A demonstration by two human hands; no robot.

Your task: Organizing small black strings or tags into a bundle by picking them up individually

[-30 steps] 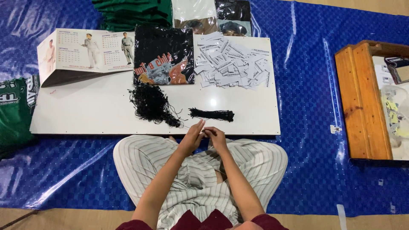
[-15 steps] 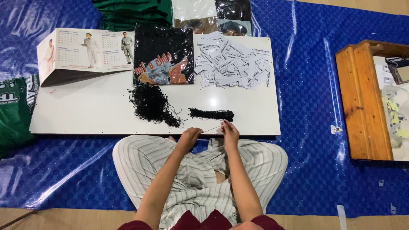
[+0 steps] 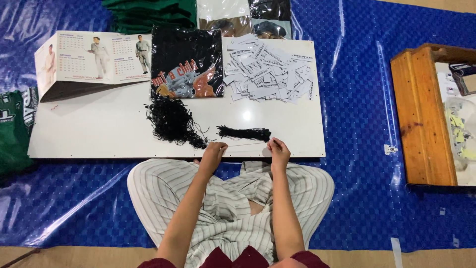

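Observation:
My left hand (image 3: 213, 153) and my right hand (image 3: 278, 151) are at the near edge of a white board (image 3: 99, 134), apart from each other, each pinching one end of a thin black string (image 3: 246, 146) stretched between them. Just beyond the string lies a small straight bundle of black strings (image 3: 244, 133). A larger tangled heap of black strings (image 3: 173, 120) lies to the left of it, close to my left hand. I sit cross-legged in striped trousers (image 3: 163, 193) below the board.
On the board's far side are a pile of white paper tags (image 3: 270, 69), a folded black printed shirt in plastic (image 3: 187, 63) and a desk calendar (image 3: 91, 62). Green garments (image 3: 15, 129) lie left. A wooden box (image 3: 429, 114) stands right on blue sheeting (image 3: 357, 149).
My hands were together at the board's edge; they have drawn apart sideways, the right hand moving right, pulling one black string taut between them.

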